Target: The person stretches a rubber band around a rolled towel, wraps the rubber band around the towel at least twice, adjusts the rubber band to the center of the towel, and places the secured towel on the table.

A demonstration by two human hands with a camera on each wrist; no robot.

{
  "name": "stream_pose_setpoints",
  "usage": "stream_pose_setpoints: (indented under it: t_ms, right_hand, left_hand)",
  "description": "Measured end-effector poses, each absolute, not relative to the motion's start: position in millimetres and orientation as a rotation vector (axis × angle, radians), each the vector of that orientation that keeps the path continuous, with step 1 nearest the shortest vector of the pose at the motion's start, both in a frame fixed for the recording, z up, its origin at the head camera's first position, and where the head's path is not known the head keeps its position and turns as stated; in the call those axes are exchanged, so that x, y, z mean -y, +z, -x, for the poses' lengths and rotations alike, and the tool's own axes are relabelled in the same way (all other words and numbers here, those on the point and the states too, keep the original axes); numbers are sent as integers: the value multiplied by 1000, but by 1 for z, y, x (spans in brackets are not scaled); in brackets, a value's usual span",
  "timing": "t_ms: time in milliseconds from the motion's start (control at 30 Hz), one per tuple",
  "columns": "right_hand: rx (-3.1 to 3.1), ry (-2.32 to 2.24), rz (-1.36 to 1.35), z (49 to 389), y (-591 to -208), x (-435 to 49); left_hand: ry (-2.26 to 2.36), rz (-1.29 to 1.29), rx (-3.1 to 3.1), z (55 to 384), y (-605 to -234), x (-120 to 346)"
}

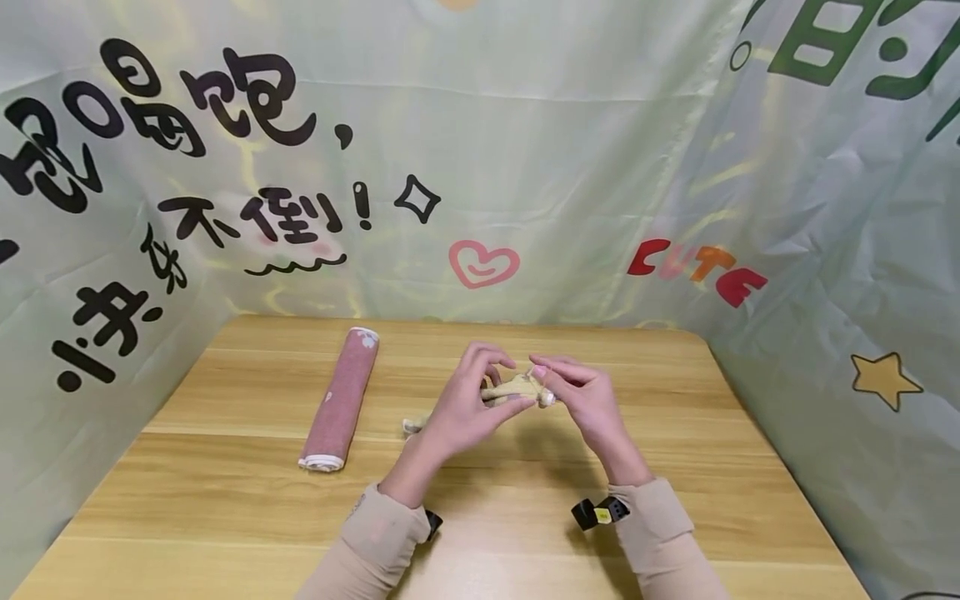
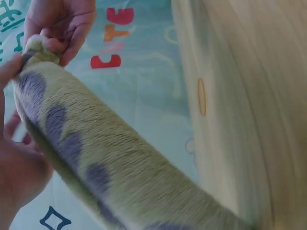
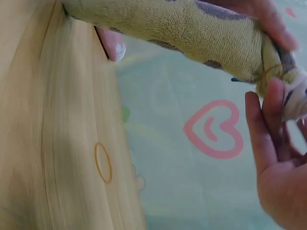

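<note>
A yellow towel (image 2: 120, 139) with purple-grey spots is rolled into a long tube, held up over the table and pointing away from the person. My left hand (image 1: 468, 404) grips it near its far end, thumb on one side and fingers on the other. At that end the cloth narrows to a bunched knob (image 3: 271, 84), with a thin brownish band (image 3: 274, 68) around the neck. My right hand (image 1: 588, 400) pinches this knob between thumb and fingers. Most of the roll is hidden behind the left hand in the head view; its pale other end (image 1: 411, 427) shows beside the left wrist.
A pink rolled towel (image 1: 341, 400) with white edges lies on the left part of the wooden table (image 1: 675, 467). Printed cloth (image 1: 570, 192) hangs close behind the table and along both sides. Each wrist wears a small black camera (image 1: 600, 512).
</note>
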State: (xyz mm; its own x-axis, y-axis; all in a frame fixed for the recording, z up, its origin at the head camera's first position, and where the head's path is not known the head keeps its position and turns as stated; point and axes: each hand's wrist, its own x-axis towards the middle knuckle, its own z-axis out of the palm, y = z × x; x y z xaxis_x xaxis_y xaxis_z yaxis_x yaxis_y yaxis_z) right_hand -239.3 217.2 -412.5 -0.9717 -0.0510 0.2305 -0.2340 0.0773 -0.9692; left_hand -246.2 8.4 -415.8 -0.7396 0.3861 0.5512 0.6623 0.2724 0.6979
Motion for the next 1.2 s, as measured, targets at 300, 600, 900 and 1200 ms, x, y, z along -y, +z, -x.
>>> stream_pose_setpoints:
  t_ms: [300,600,900,1200]
  right_hand:
    - [2145,2009,-413,239,-411,-214]
    - [2177,1990,-347,241,-411,-214]
    - [2126,1919,-585,234,-406,-207]
    - [2011,1268,-992,238,-409,-205]
  left_hand:
    - [-1355,979,2566,246,-412,1]
    - [-1328,988,2400,247,-421,-6]
    - [-928,858,2490,250,-424,-5]
    - [-718,831,2464,252,-428,-6]
